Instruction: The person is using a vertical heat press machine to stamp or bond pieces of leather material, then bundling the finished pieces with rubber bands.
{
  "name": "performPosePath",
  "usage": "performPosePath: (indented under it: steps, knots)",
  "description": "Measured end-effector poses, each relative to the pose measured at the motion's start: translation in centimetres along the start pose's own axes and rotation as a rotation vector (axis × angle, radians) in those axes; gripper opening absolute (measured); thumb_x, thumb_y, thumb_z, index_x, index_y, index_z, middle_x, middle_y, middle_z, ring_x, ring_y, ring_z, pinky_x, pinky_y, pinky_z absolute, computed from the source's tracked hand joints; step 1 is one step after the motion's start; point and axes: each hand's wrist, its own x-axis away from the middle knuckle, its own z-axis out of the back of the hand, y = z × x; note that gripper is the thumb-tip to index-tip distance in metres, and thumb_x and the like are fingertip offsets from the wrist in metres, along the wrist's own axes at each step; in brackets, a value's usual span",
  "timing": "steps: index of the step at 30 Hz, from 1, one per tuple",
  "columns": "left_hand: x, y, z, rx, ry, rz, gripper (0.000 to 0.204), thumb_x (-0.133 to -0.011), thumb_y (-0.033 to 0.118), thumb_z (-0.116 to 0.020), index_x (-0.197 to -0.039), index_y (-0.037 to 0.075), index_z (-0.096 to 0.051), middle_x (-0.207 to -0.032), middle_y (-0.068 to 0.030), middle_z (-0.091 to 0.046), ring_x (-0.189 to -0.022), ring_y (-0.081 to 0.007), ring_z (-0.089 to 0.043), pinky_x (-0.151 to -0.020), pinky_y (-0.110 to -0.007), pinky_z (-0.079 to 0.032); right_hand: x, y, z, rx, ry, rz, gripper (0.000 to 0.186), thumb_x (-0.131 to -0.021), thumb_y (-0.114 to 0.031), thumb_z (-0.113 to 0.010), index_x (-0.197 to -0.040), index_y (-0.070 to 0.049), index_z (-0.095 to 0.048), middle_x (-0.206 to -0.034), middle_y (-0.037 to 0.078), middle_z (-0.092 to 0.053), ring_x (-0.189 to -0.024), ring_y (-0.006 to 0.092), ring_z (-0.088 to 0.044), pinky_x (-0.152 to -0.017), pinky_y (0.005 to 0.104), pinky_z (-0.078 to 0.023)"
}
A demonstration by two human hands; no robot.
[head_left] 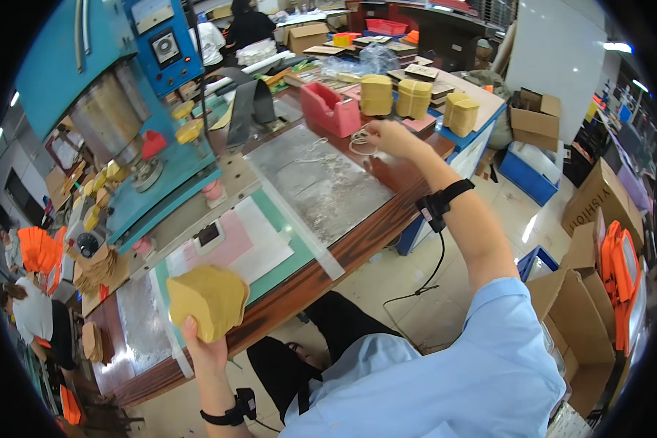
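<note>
My left hand [207, 352] is closed around the lower edge of a thick stack of yellow cut pieces [208, 298], held up over the near edge of the bench. My right hand [393, 139] reaches to the far right of the bench. Its fingertips pinch pale thin loops that look like rubber bands [362, 144], beside a pink open-topped holder [331, 109]. Behind that hand, similar yellow bundles [414, 98] stand in a row; a thin band crosses the middle one.
A blue press machine [169, 179] stands at the left. White and pink sheets [241, 244] lie on a green mat next to a grey metal plate [317, 182]. Cardboard boxes [580, 328] and a blue crate [529, 171] are on the floor at right. Another person [40, 314] is at far left.
</note>
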Motion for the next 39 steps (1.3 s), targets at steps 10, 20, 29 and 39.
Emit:
performPosePath:
  steps: [10, 20, 29, 39]
  knots:
    - [0.1, -0.1, 1.1, -0.003, -0.028, -0.036, 0.064, -0.085, 0.043, -0.055, -0.136, 0.010, -0.033, -0.133, -0.0073, -0.044, -0.122, -0.0225, -0.045, -0.097, -0.041, -0.040, 8.9, -9.6, 2.8, -0.553, -0.155, 0.261, 0.027, -0.089, -0.024, -0.055, -0.105, -0.002, -0.061, -0.096, 0.011, -0.065, -0.088, 0.0200, -0.061, -0.079, 0.0328, -0.048]
    - [0.4, -0.2, 0.7, 0.006, -0.053, 0.005, 0.066, -0.083, 0.042, -0.058, -0.134, 0.006, -0.035, -0.130, -0.0079, -0.045, -0.120, -0.0229, -0.045, -0.099, -0.039, -0.037, 37.0, -6.8, -16.0, -0.439, -0.959, -0.662, 0.029, -0.081, -0.010, -0.050, -0.105, 0.005, -0.059, -0.094, 0.021, -0.064, -0.087, 0.0278, -0.062, -0.075, 0.0332, -0.049]
    - [0.4, -0.5, 0.9, 0.036, -0.114, 0.022, 0.065, -0.082, 0.042, -0.060, -0.131, 0.004, -0.038, -0.126, -0.0089, -0.048, -0.118, -0.0223, -0.046, -0.098, -0.039, -0.039, 45.0, -5.4, -10.2, -1.102, -1.165, -1.197, 0.039, -0.089, -0.028, -0.059, -0.114, 0.002, -0.057, -0.113, 0.007, -0.060, -0.100, 0.0152, -0.057, -0.085, 0.0301, -0.048]
    - [0.6, -0.3, 1.2, 0.051, -0.126, -0.006, 0.061, -0.084, 0.038, -0.058, -0.131, 0.003, -0.038, -0.127, -0.0090, -0.048, -0.118, -0.0219, -0.046, -0.099, -0.038, -0.037, 42.5, -11.4, -11.1, -1.287, -0.706, -1.482, 0.037, -0.089, -0.019, -0.059, -0.115, 0.006, -0.054, -0.115, 0.012, -0.058, -0.099, 0.0206, -0.058, -0.083, 0.0354, -0.050]
